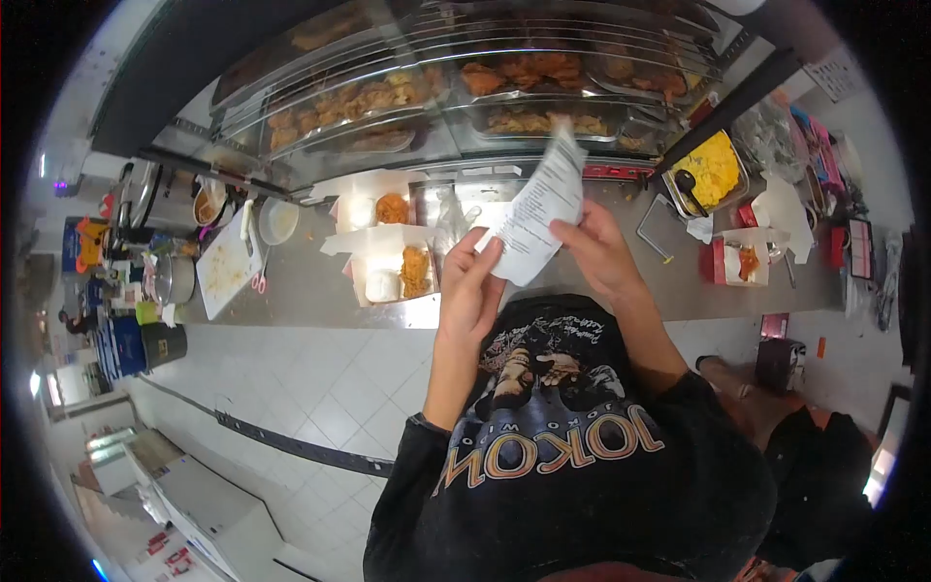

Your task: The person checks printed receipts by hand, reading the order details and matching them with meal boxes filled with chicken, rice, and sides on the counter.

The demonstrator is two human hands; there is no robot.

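Observation:
A long printed paper slip is held up over the metal counter. My left hand pinches its lower left edge, and my right hand grips its right edge with the thumb on top. Left of my left hand stand two open food boxes, one behind the other. The nearer box holds a white round portion and fried chicken. A similar white portion and a fried piece lie in the farther box. A clear plastic bag lies just beyond my left hand.
Shelves with trays of fried food rise behind the counter. At left are a cutting board, red scissors and a clear bowl. At right are a yellow food tray and a red box. Another person is at lower right.

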